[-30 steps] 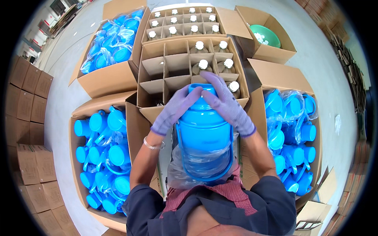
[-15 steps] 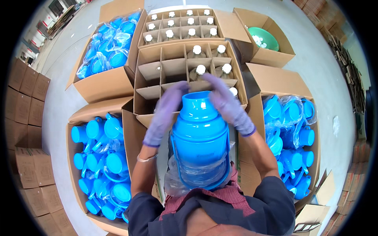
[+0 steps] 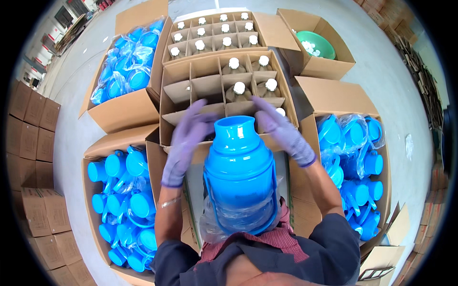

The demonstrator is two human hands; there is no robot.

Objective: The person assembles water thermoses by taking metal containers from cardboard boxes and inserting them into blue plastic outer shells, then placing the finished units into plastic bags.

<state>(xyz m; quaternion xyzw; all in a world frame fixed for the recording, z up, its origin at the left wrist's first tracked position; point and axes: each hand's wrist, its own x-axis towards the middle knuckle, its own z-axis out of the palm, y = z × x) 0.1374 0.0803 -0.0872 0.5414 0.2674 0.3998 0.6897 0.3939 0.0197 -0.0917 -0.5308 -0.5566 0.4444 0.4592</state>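
A glossy blue plastic thermos shell (image 3: pixel 239 164) stands in front of my body. It has a wide open neck with a spout, a hanging loop handle, and clear plastic film around its lower part. My left hand (image 3: pixel 186 138), in a purple glove, is raised left of the neck with its fingers stretched, a little blurred. On the other side, my gloved right hand (image 3: pixel 282 131) is open, fingers apart, beside the neck. Neither hand appears to hold anything. Just beyond them, a divided carton (image 3: pixel 172 136) has glass flask liners (image 3: pixel 238 93) with white caps in some cells.
Behind it stands a second divided carton (image 3: pixel 164 57) of capped liners. Cartons of blue thermos parts flank me: left (image 3: pixel 88 190), right (image 3: pixel 381 200) and far left (image 3: pixel 126 112). A green basin (image 3: pixel 322 44) with white pieces sits in a far-right carton. Stacked brown boxes (image 3: pixel 38 157) line the left.
Both hands have spread away from the thermos neck, the left one moving farther outward. The view has shifted slightly, and the shell stays in front of me.
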